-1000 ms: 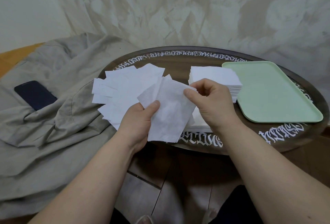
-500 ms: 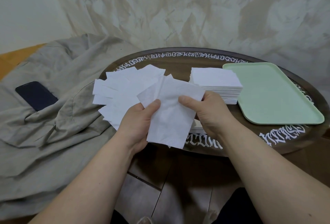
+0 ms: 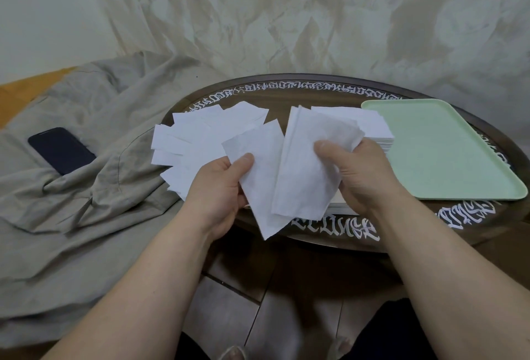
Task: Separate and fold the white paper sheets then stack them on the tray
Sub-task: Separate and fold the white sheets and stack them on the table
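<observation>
Far left we note a dark smartphone (image 3: 61,150) lying on rumpled grey cloth (image 3: 86,202), well apart from the work. On the left part of the oval bench (image 3: 286,93) we see a loose spread of white paper sheets (image 3: 200,130), fanned and overlapping. Our left hand (image 3: 218,187) pinches one white sheet (image 3: 255,176) with thumb on top and fingers curled beneath, holding it above the bench's near edge. Just beside it, our right hand (image 3: 358,173) grips a small bundle of sheets (image 3: 309,164), thumb pressed on its face and fingers wrapped behind; the two held papers overlap slightly. Behind the right hand sits a squared stack of white sheets (image 3: 375,127) on the bench. Far right lies the pale green tray (image 3: 447,153), touching that stack's side.
</observation>
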`<state>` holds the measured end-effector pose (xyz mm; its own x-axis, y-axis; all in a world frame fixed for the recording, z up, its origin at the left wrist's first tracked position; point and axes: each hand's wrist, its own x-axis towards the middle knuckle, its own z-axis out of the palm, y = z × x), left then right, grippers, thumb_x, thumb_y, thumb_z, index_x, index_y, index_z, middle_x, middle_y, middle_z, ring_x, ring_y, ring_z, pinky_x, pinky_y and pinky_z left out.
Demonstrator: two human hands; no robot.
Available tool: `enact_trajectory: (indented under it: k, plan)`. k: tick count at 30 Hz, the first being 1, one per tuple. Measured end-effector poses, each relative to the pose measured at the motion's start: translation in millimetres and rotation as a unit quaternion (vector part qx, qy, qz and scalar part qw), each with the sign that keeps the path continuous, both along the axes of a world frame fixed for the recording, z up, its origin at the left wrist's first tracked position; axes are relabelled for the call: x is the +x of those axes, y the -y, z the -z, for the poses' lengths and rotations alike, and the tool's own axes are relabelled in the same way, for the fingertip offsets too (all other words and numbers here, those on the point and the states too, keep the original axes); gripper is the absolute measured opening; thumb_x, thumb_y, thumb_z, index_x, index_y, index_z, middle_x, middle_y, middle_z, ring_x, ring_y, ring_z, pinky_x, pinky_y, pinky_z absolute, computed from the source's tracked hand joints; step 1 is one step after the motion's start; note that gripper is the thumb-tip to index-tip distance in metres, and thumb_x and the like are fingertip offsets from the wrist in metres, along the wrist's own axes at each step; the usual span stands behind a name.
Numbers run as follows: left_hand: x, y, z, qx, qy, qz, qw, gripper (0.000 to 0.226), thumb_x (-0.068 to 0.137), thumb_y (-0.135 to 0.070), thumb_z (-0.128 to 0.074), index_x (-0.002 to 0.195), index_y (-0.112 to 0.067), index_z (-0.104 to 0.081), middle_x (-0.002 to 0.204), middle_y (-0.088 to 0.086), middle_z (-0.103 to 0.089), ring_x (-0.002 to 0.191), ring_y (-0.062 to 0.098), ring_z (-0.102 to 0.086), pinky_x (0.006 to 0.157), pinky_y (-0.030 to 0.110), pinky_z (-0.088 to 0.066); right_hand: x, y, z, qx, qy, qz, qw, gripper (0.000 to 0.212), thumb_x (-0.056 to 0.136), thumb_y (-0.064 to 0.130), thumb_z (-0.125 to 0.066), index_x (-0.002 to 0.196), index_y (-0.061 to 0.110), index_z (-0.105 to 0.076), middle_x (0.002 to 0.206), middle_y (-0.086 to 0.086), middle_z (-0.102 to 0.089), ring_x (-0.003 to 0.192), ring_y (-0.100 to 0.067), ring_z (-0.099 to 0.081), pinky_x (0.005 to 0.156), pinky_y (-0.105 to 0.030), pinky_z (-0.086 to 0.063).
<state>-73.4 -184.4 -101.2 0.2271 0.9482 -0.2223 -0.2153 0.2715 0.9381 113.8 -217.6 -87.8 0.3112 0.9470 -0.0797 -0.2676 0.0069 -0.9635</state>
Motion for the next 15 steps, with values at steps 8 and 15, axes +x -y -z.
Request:
enact_trajectory:
  k: [8, 15]
  plan:
    - [6.2, 5.4, -0.2, 0.06, -0.086, 0.034, 0.994, 0.025, 0.096, -0.028, -0.059, 0.09, -0.011, -0.077, 0.093, 0.011, -0.076, 0.086, 0.028, -0.073, 0.064, 0.031, -0.052, -10.7, 5.7, 4.6, -0.034, 0.132, -0.131, 0.982, 0.013, 0.086, 0.002, -0.066, 0.093, 0.011, -0.072, 0.094, -0.003, -0.076, 0.088, -0.02, -0.072, 0.082, -0.037, -0.057]
    - [8.6, 8.5, -1.2, 0.009, 0.001, 0.03, 1.0, 0.033, 0.104, -0.023, -0.04, 0.101, -0.011, -0.071, 0.103, 0.008, -0.076, 0.097, 0.025, -0.072, 0.072, 0.036, -0.052, -15.1, 0.7, 8.2, -0.038, 0.143, -0.108, 0.983, 0.012, 0.086, 0.005, -0.066, 0.089, 0.014, -0.073, 0.091, -0.001, -0.076, 0.087, -0.02, -0.072, 0.087, -0.043, -0.056]
